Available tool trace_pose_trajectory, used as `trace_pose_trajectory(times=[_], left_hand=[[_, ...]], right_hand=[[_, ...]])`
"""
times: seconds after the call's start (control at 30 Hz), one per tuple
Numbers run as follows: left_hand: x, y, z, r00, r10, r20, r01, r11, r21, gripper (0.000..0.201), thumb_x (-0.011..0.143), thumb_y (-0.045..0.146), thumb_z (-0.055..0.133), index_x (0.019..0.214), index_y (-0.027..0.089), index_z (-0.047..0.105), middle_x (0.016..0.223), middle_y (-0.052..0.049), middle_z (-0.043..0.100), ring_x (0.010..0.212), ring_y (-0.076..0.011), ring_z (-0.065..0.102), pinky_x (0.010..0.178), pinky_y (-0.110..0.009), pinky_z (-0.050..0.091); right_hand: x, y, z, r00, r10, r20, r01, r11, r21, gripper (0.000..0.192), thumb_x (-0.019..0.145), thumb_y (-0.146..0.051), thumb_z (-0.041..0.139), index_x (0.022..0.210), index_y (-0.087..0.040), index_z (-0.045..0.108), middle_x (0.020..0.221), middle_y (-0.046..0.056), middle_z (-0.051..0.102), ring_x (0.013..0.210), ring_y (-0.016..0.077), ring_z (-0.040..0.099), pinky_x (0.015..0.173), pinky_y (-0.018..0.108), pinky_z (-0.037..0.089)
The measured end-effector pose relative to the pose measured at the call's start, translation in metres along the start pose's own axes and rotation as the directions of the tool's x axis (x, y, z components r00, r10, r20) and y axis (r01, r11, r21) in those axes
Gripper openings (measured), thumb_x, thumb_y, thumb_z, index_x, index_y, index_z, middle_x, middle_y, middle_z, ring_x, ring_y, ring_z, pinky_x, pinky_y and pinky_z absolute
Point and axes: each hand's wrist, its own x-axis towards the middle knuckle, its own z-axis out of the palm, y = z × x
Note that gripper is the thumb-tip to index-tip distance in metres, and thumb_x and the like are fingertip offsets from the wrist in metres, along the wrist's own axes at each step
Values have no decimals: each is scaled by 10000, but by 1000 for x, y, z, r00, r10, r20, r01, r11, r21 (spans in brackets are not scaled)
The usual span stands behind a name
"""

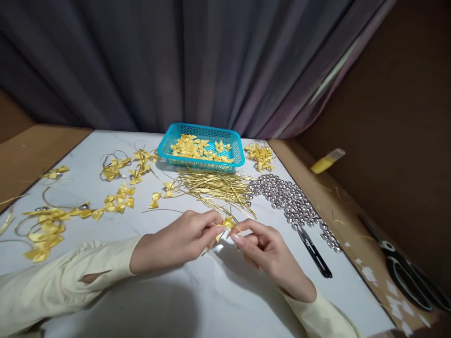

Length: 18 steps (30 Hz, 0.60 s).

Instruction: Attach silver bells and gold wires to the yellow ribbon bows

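the white worktop (246,305) spreads wide, its near edge partly covered by the person's arms. the left sleeve (70,277) comes in low from the side, its forearm slanting up toward the middle; the right sleeve (317,317) rises from the bottom edge, and both are cut off by the view. on the far side sits a blue basket (241,161) of yellow bows. the left hand (176,237) lies back-up, knuckles bent, thumb and forefinger pinching a yellow bow (228,222). the right hand (266,249) faces it, wrist angled inward, thumb and forefinger nipping the bow's other side; its remaining fingers curl under, mostly out of my sight. the bow is held between the two hands, just in front of the gold wires (218,185). fingertips cover much of it, so i can't make out whether a wire passes through it.
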Motion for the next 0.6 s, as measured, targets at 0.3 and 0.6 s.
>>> trace_pose_trajectory(times=[0.3,0.6], left_hand=[[-3,5,3,999,36,40,-33,998,-57,235,933,268,348,831,173,537,633,36,528,570,-87,491,568,-192,345],[-1,10,1,983,-99,157,160,881,-446,195,903,303,427,894,160,558,651,40,534,620,-84,513,599,-179,390]], right_hand=[[-3,-2,5,993,-122,-7,117,964,-239,347,923,-374,377,662,-173,485,500,-45,426,467,79,404,501,219,312],[-6,-2,0,991,-86,105,96,992,-86,320,945,-386,328,804,-163,510,505,-58,440,456,68,380,503,196,339]])
